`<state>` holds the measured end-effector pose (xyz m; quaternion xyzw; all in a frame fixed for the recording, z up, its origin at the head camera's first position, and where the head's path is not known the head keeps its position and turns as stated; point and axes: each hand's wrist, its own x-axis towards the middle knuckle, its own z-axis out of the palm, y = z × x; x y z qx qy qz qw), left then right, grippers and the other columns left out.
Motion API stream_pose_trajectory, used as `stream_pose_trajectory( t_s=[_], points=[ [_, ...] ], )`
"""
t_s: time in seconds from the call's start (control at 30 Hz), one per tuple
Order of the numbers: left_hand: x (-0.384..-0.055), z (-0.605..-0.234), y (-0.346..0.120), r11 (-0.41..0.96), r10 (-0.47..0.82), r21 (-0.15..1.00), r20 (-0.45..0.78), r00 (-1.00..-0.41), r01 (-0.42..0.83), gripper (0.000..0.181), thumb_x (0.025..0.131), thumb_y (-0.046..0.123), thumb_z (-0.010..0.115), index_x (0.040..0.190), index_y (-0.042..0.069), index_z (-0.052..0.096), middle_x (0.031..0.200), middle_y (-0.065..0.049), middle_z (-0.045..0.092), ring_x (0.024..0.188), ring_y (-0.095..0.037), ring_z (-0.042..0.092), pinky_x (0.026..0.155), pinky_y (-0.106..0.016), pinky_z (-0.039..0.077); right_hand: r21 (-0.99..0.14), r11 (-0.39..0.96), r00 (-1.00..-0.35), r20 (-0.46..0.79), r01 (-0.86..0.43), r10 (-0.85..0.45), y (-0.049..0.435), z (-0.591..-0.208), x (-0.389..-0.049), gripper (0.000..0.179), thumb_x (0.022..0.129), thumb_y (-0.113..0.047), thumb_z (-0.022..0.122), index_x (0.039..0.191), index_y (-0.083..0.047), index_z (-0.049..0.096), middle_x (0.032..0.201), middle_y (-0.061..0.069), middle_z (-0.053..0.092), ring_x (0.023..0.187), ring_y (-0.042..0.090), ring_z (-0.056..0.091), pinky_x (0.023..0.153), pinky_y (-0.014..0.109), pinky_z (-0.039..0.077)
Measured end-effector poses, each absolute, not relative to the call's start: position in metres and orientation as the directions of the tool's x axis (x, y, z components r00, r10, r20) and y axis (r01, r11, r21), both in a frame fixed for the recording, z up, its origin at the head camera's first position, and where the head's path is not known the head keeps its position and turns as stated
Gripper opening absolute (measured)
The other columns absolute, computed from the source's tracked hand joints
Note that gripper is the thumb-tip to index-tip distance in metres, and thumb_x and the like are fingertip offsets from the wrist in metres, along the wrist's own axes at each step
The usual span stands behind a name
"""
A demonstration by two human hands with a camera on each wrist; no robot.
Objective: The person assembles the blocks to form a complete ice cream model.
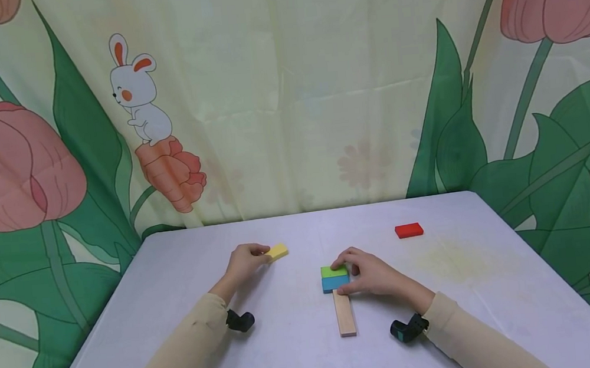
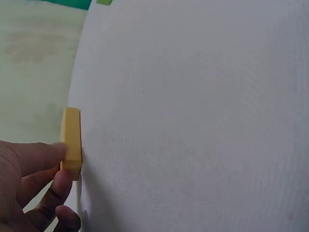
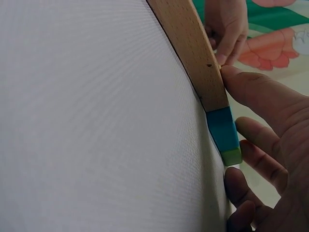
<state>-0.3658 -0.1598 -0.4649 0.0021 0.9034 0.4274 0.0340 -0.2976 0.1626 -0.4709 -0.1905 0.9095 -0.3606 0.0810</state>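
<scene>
In the head view, my left hand (image 1: 246, 260) pinches a small yellow block (image 1: 278, 252) near its end, left of centre. The left wrist view shows the thumb and fingers on the yellow block (image 2: 73, 137). My right hand (image 1: 370, 273) rests over a row of blocks. At the far end lies a green block (image 1: 330, 271), against a blue block (image 1: 331, 285), which meets a long plain wooden block (image 1: 345, 316). Up close, the thumb touches the wooden block (image 3: 193, 53), while other fingertips lie by the blue block (image 3: 223, 129) and the green block (image 3: 231, 156).
A red block (image 1: 409, 230) lies at the back right of the white-covered table (image 1: 290, 350). Behind the table hangs a curtain (image 1: 286, 90) printed with tulips and a rabbit. Black wrist cameras sit under both cuffs.
</scene>
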Motion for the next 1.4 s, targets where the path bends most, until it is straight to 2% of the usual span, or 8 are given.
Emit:
stream_pose_trajectory(
  t_s=[0.3,0.5,0.77,1.1,1.4],
  points=[
    [-0.361,-0.463,-0.143,0.659,0.066,0.752,-0.05,-0.997,0.006,0.017,0.093,0.015,0.074,0.107,0.009,0.081,0.113,-0.008,0.076,0.103,-0.021,0.066,0.086,-0.035,0.054,-0.691,0.667,-0.916,-0.017,-0.28,-0.402,0.163,-0.471,-0.297,0.046,0.081,-0.04,0.088,0.121,-0.026,0.07,0.129,-0.003,0.058,0.101,0.018,0.052,0.081,0.033,0.047],
    [-0.363,-0.466,-0.132,0.635,0.075,0.773,-0.059,-0.995,0.002,0.017,0.093,0.017,0.075,0.107,0.012,0.082,0.113,-0.006,0.076,0.101,-0.02,0.063,0.084,-0.032,0.052,-0.689,0.669,-0.917,-0.017,-0.279,-0.4,0.163,-0.473,-0.298,0.046,0.08,-0.04,0.089,0.12,-0.027,0.07,0.129,-0.003,0.058,0.1,0.018,0.051,0.08,0.033,0.047],
    [-0.367,-0.467,-0.117,0.624,0.076,0.781,-0.059,-0.995,0.001,0.017,0.091,0.019,0.076,0.106,0.012,0.082,0.109,-0.005,0.076,0.1,-0.019,0.064,0.085,-0.034,0.053,-0.688,0.672,-0.92,-0.017,-0.273,-0.391,0.162,-0.473,-0.298,0.047,0.079,-0.04,0.089,0.12,-0.027,0.07,0.127,-0.003,0.058,0.1,0.018,0.051,0.079,0.033,0.047],
    [-0.37,-0.468,-0.105,0.642,0.053,0.766,-0.041,-0.998,0.002,0.015,0.091,0.023,0.078,0.102,0.012,0.081,0.098,-0.001,0.076,0.092,-0.017,0.065,0.079,-0.031,0.054,-0.692,0.674,-0.922,-0.032,-0.259,-0.387,0.161,-0.469,-0.301,0.046,0.08,-0.041,0.089,0.12,-0.029,0.07,0.128,-0.003,0.058,0.101,0.018,0.052,0.081,0.034,0.047],
    [-0.367,-0.466,-0.091,0.651,0.04,0.759,-0.048,-0.998,-0.01,0.014,0.091,0.023,0.08,0.101,0.013,0.081,0.099,-0.001,0.075,0.091,-0.018,0.063,0.079,-0.032,0.054,-0.69,0.676,-0.918,-0.042,-0.259,-0.394,0.162,-0.47,-0.3,0.047,0.081,-0.041,0.088,0.121,-0.027,0.07,0.128,-0.002,0.058,0.101,0.018,0.052,0.081,0.034,0.046]
  ],
)
